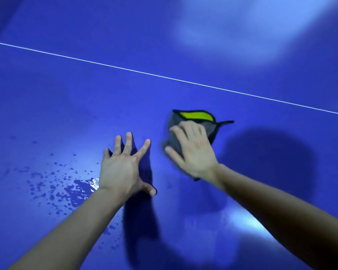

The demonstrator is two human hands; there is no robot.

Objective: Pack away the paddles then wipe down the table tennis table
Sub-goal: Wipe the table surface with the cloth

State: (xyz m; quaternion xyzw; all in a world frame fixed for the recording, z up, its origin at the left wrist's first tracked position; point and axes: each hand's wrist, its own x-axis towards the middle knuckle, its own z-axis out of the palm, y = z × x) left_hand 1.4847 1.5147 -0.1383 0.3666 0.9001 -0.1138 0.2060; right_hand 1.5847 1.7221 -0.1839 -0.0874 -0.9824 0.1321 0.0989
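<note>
Currently the right hand presses flat, fingers together, on a grey cloth. The left hand braces, fingers spread, on the blue table. Best to sweep toward the water drops left of those fingers.

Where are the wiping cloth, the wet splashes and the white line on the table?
cloth [175, 138]: head view, on its grey part left of the right hand.
wet splashes [74, 189]: head view, on the biggest puddle.
white line [164, 76]: head view, mid-length of the stripe.

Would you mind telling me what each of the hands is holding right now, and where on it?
The right hand presses flat on the middle of the grey cloth, pinning it to the table. The left hand is spread open, holding nothing.
</note>
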